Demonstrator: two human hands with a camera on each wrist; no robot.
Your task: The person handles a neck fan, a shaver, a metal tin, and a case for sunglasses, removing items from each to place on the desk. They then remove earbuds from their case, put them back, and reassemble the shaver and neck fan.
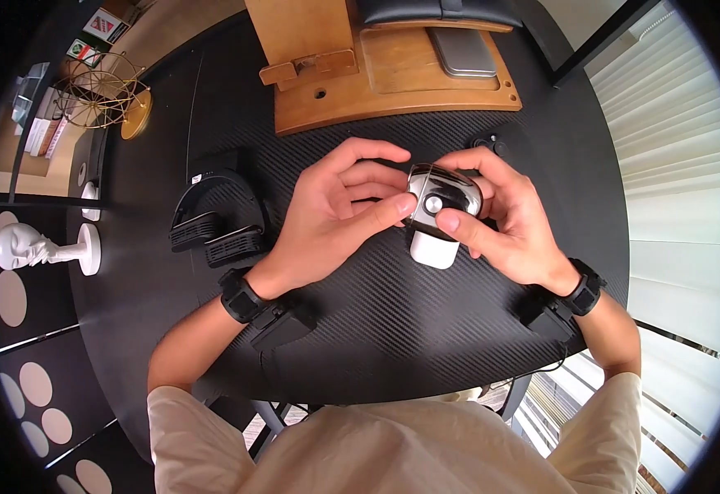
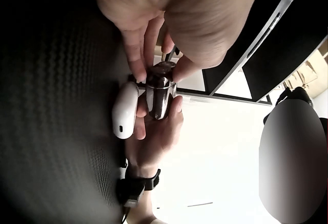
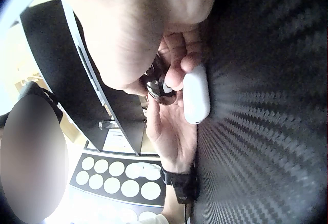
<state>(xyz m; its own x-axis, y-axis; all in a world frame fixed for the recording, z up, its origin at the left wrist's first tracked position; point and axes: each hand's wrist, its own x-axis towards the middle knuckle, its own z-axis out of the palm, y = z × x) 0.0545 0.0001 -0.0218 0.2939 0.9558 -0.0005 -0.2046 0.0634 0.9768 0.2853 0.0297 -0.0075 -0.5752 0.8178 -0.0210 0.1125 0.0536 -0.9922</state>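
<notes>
Glossy case (image 1: 452, 191), held both sides.
I see left hand (image 1: 327, 210) pinching its edge, right hand (image 1: 515, 218) gripping; white case (image 1: 434, 251) close by, black table (image 1: 376, 329), blinds (image 1: 673, 107).

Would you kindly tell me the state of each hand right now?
Left hand: pinching the glossy protective case at its edge.
Right hand: gripping the same case, thumb on its front.

left hand (image 1: 327, 212): pinches glossy case (image 1: 459, 193) | right hand (image 1: 515, 216): grips it | white case (image 1: 434, 250): beside, contact unclear
</notes>
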